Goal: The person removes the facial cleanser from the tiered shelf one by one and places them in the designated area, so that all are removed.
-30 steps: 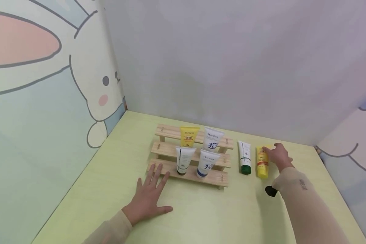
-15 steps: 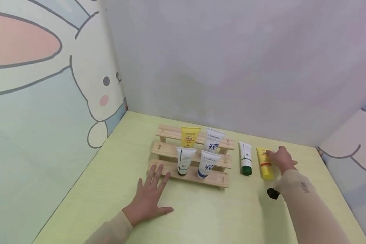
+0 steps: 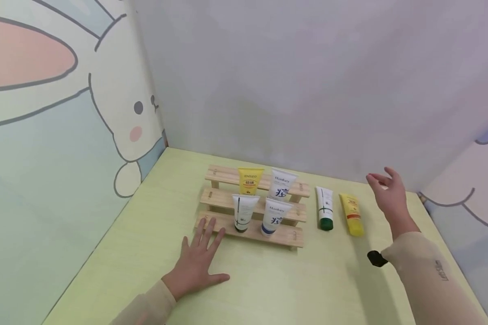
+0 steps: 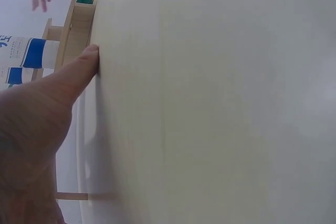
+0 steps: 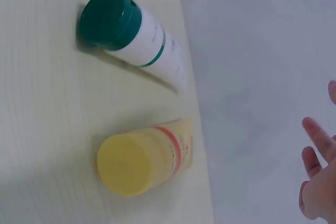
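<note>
Head view: your left hand (image 3: 196,266), lower left, lay wide-fingered at the slatted wooden rack (image 3: 288,235); your right hand (image 3: 391,198), right of frame, hung loosely curved, fingers parted. Right wrist view: the tapered yellow tube (image 5: 148,156), round-capped, lay lower left.

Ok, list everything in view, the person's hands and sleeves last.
Table: 1, pale yellow, under the rack.
Rack: 1, pale wood, on the table.
Hankey tubes: 2, white, on the rack, right of centre.
Dark-capped tube: 1, white, on the rack's lowest step.
Upright yellow tube: 1, yellow, behind the dark-capped tube.
Green-capped tube: 1, white, table, right of rack.
Lying yellow tube: 1, yellow, right of the green-capped tube.
Walls: 3, printed left and right, greyish behind.
Black object: 1, black, at right cuff.
Sleeves: 2, beige, on both arms.
Left hand: 1, spread at the rack's front left.
Right hand: 1, raised near the lying yellow tube.
</note>
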The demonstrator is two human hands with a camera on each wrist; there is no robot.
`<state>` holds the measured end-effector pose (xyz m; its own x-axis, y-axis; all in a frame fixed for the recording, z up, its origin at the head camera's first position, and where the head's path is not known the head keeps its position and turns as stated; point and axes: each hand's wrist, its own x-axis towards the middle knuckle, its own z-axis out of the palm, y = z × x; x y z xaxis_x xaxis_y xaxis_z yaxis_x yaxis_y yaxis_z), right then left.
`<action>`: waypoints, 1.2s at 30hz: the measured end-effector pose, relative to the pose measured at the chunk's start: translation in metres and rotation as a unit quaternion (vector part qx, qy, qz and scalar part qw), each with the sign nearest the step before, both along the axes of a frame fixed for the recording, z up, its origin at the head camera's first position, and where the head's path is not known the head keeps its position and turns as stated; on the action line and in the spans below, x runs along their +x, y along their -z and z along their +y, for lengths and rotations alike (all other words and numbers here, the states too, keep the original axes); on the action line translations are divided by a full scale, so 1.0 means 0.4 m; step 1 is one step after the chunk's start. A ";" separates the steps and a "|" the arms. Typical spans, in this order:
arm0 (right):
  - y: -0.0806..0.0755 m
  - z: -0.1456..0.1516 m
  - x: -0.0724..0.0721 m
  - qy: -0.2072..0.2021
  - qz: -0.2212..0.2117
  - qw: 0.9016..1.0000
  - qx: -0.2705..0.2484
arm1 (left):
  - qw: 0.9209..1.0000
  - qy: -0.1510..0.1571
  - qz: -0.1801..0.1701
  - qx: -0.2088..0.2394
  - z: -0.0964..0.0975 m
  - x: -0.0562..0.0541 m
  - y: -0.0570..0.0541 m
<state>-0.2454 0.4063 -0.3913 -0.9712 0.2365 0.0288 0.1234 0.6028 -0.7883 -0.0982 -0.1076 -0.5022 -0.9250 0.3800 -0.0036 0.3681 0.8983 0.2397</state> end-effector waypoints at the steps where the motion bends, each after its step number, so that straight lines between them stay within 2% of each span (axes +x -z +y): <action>1: -0.005 -0.007 0.010 0.001 0.022 1.000 -0.006 | 1.000 0.000 0.000 0.000 0.000 -0.001 0.000; 5: -0.010 -0.030 0.059 -0.010 0.099 0.994 -0.051 | 1.000 0.000 -0.002 -0.004 -0.001 -0.002 0.000; 10: 0.003 -0.060 0.113 -0.040 0.159 0.977 -0.133 | 1.000 0.002 0.001 -0.004 -0.001 -0.002 0.002; 15: 0.017 -0.092 0.142 -0.057 0.196 0.970 -0.134 | 1.000 0.001 0.002 -0.004 -0.002 -0.002 0.004; 23: 0.018 -0.161 0.136 -0.104 0.188 0.974 -0.072 | 1.000 0.004 0.003 -0.009 -0.002 -0.004 0.006; 31: -0.003 -0.287 0.110 -0.173 0.180 0.965 -0.084 | 1.000 0.004 0.005 -0.001 -0.001 -0.004 0.006; 36: -0.010 -0.373 0.096 -0.211 0.160 0.962 -0.063 | 1.000 0.002 -0.001 0.002 -0.001 -0.004 0.005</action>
<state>-0.2069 0.2570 -0.3872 -0.9279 -0.1552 0.3391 -0.3721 0.4441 -0.8151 -0.0999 -0.1078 -0.5044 -0.9231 0.3846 -0.0030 0.3723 0.8954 0.2443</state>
